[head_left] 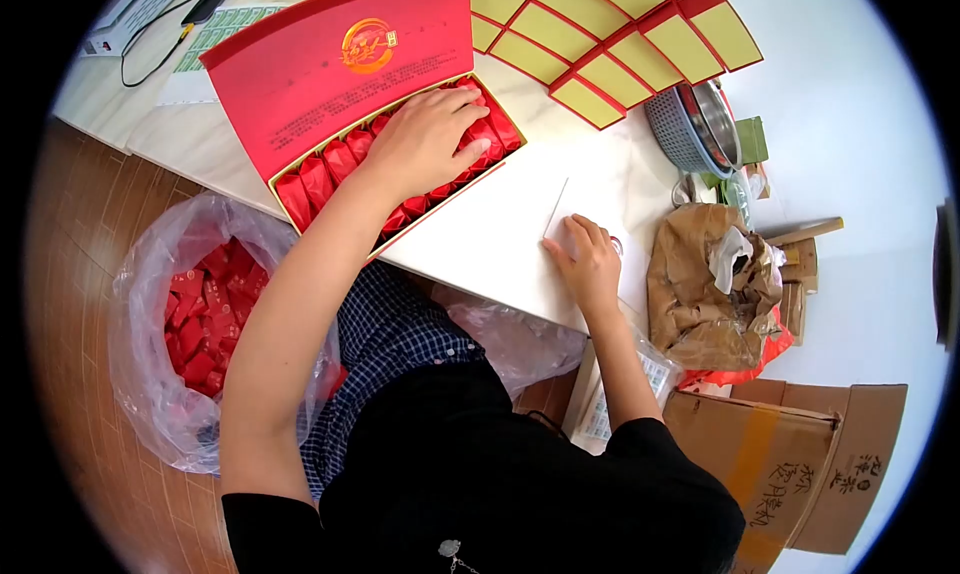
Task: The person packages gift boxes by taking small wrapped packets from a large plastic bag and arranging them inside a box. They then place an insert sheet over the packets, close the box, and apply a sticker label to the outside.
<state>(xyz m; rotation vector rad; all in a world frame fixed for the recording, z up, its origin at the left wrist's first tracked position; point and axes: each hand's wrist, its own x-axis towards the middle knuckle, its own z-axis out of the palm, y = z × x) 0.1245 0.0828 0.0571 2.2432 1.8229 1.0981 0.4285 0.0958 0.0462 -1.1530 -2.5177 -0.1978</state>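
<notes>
A gift box with its red lid tilted back lies on the table in the head view. Rows of shiny red packets fill its tray. My left hand lies across the packets, fingers stretched out and touching them; it covers several. To the right, my right hand rests on a thin white sheet, thumb apart from the fingers. A small red-and-white round thing shows just beside its fingers, too little visible to name.
A clear plastic bag of red packets stands on the floor at left. Yellow-and-red boxes line the table's back. On the right are a grey basket, a brown paper bag and cardboard boxes.
</notes>
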